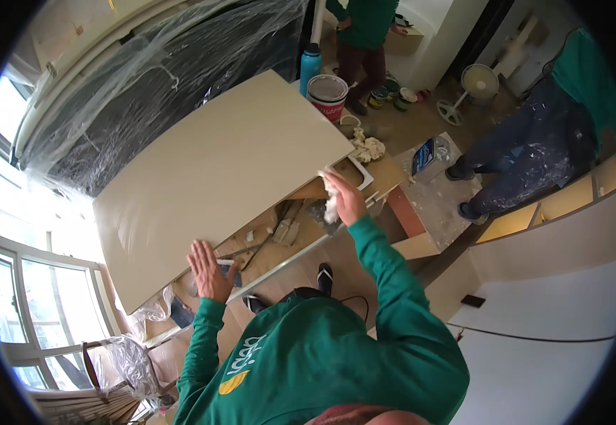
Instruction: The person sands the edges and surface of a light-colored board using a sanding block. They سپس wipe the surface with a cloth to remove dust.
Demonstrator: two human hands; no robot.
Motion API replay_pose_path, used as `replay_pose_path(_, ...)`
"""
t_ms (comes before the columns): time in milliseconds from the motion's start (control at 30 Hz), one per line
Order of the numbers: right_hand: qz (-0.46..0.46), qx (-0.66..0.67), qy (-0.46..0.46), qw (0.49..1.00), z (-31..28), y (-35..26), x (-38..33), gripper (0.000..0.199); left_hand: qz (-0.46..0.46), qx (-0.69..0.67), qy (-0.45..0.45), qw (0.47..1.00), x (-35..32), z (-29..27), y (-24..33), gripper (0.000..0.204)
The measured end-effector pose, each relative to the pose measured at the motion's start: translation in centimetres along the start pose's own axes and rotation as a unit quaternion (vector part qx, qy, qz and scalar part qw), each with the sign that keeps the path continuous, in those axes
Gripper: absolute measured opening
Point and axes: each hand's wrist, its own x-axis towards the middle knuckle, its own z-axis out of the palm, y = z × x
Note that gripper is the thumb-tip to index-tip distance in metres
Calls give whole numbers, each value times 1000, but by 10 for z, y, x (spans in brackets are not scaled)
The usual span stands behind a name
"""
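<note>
A large cream-coloured panel (216, 170) lies flat across a work surface in front of me. My left hand (213, 273) rests at its near edge, fingers stretched out with the tips on the panel. At the panel's right end, my right hand (348, 198) is closed round a white cloth (331, 203) by the near corner. Part of the cloth hangs below the fingers; the rest is hidden by the hand. Under the panel's near edge, a cluttered surface (304, 230) shows with a cable and small items on it.
Beyond the panel's right end stand a paint bucket (327, 95), a blue bottle (311, 67) and a crumpled cloth (369, 147). Plastic sheeting (166, 78) covers something large behind. One person (368, 35) stands at the back, another (556, 120) at the right. A fan (478, 83) stands farther off.
</note>
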Motion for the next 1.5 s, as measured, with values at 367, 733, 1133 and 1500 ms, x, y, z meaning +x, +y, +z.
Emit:
replay_pose_path(367, 345, 41, 288, 892, -152, 137, -256, 47, 210, 33, -14, 977, 168, 69, 283, 116)
replay_pose_path(733, 451, 85, 372, 807, -182, 151, -320, 36, 285, 6, 52, 957, 235, 115, 376, 110)
replay_pose_path(1133, 331, 184, 275, 884, -135, 177, -230, 43, 331, -18, 29, 943, 181, 80, 299, 95)
replay_pose_path(1500, 318, 69, 210, 922, -102, 157, -250, 45, 287, -66, 7, 956, 110, 47, 193, 96)
